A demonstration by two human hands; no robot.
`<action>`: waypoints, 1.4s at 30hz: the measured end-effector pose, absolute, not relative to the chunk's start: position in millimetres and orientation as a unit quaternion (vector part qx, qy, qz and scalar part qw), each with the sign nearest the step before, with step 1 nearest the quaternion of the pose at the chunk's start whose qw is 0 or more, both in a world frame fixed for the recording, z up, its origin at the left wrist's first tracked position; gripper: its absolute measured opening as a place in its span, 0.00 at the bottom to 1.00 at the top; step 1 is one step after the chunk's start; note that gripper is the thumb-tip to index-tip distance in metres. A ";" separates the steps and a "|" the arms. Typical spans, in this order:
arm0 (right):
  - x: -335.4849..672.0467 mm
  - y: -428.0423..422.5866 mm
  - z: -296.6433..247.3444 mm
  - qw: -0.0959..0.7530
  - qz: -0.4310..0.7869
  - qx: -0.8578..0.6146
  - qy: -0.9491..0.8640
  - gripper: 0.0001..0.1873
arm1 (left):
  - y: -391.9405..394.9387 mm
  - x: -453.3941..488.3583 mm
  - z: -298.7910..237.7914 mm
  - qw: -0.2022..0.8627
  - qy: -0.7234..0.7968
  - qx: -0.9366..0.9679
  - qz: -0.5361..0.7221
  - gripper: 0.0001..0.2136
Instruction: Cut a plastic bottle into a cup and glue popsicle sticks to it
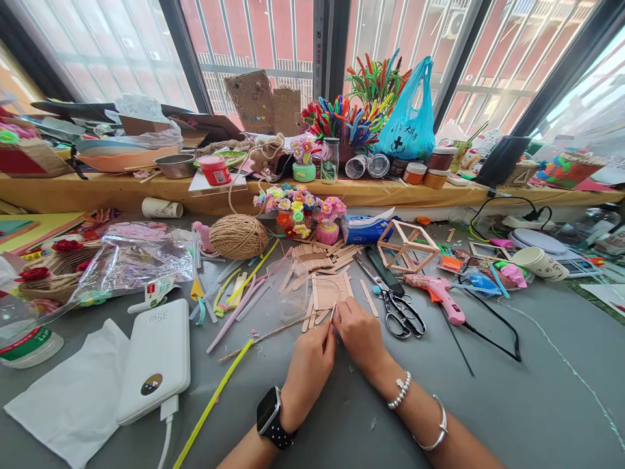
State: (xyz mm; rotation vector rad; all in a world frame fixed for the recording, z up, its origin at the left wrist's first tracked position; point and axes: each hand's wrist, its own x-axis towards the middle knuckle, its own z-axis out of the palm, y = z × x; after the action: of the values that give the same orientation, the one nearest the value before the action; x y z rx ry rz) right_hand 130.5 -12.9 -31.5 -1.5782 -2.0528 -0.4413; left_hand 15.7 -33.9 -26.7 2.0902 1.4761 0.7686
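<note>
My left hand (308, 357) and right hand (360, 333) pinch a thin stick (333, 312) together; scissors (389, 298) lie at two o'clock, a power bank (157, 358) at nine.

Power bank (159, 355): "35W" (upside-down).

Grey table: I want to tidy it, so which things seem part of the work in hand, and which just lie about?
Likely the work: held stick; stick panel; loose stick; perhaps glue gun.
Probably lying about: power bank; tissue; twine ball; paper cup.
</note>
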 end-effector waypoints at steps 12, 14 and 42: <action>165.4 2.1 -20.7 0.288 -0.171 -0.680 -0.652 0.14 | -34.1 7.7 -16.2 0.323 0.543 0.715 0.300 0.15; 178.9 3.9 -17.9 0.325 -0.138 -0.690 -0.632 0.13 | -32.9 3.2 -12.5 0.342 0.549 0.692 0.322 0.15; 164.6 -8.8 -11.6 0.453 0.247 -0.545 -0.661 0.08 | -20.4 -0.3 -2.3 0.725 0.392 0.410 0.391 0.17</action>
State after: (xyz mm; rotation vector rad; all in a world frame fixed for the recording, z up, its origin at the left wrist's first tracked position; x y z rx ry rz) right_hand 164.6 -8.8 -11.6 -1.3446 -1.6314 0.6098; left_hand -0.3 -20.4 -2.3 0.9038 0.8647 0.8623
